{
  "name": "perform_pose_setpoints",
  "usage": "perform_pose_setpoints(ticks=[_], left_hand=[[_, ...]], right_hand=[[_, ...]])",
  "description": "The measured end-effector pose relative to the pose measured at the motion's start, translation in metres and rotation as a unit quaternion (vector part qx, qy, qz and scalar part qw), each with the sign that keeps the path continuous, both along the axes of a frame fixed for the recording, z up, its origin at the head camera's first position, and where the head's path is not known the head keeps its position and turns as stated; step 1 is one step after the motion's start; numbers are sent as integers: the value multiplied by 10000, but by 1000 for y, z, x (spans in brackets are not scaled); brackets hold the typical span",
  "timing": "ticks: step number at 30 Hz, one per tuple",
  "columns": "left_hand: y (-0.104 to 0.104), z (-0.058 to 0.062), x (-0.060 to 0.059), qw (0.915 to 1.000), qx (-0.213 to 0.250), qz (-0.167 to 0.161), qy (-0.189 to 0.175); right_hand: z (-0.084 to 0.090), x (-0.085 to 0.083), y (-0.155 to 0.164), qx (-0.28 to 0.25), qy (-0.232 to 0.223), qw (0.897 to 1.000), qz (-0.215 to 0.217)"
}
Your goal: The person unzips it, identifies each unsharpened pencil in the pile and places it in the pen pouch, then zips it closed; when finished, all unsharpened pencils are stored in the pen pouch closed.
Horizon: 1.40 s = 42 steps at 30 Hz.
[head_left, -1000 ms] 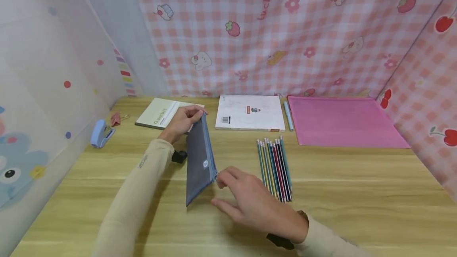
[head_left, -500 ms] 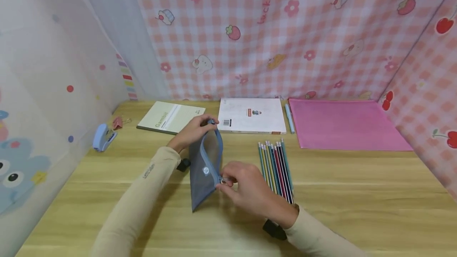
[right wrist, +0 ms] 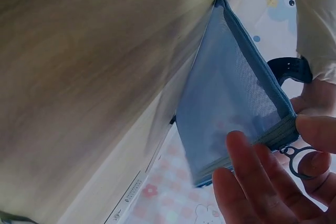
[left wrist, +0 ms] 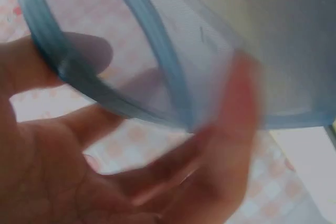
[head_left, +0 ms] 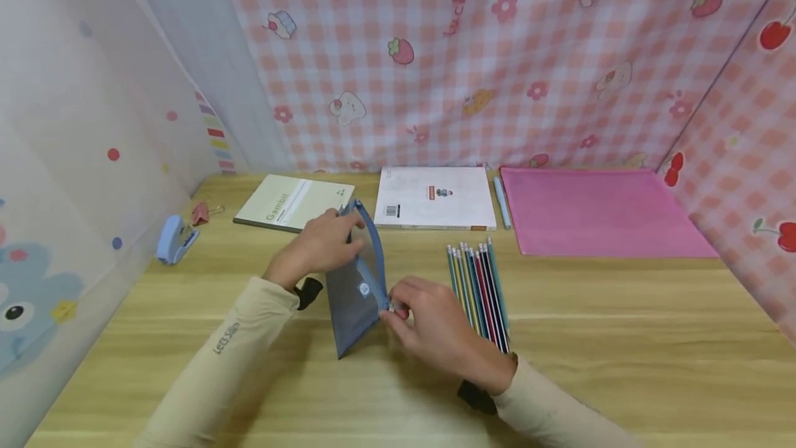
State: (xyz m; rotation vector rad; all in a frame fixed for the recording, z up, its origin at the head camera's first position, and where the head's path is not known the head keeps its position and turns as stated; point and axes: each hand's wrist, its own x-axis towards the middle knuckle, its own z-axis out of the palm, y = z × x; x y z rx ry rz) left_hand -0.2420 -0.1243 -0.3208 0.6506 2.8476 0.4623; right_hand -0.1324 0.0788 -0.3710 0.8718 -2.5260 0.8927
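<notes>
One blue mesh pouch point(head_left: 356, 289) stood on edge on the table point(head_left: 622, 337). The left hand point(head_left: 320, 244) pinched its top corner; the right hand point(head_left: 435, 330) pinched the zip end. A dozen or so pencils point(head_left: 479, 292) lay alongside, two notebooks point(head_left: 292, 202) behind. Only the right wrist view showed the zip ring point(right wrist: 299, 161).

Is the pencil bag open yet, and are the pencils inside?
Partly open: the far end of the blue mesh pouch gapes where the left hand grips it and holds it up. In hand: the right hand pinches the zipper ring at the near end. Left: the pencils all lie on the table, none inside.
</notes>
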Motion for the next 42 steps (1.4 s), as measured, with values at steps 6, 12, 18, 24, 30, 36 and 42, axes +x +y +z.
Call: perform_pose_setpoints(ticks=[6, 12, 18, 24, 30, 36, 42], left_hand=[[2, 7, 2, 9992, 46, -167, 352], [4, 0, -1, 9965, 751, -211, 303], [4, -13, 1, 9900, 1299, -485, 269], [9, -24, 5, 9805, 1751, -814, 371], [13, -34, 7, 9750, 2002, -882, 387], [14, -38, 8, 9753, 2033, -801, 328], [14, -39, 7, 9768, 1977, -773, 271]], right_hand=[[8, -8, 6, -58, -365, 9989, 303], [19, -23, 34, -432, -1743, 9791, 954], [24, -47, 68, 272, -1889, 9797, 622], [13, -67, 84, 1379, -1935, 9712, 158], [-1, -76, 88, 1679, -2068, 9638, -79], [-9, -82, 83, 1930, -2089, 9584, -256], [-8, -84, 73, 2299, -2149, 9488, -284]])
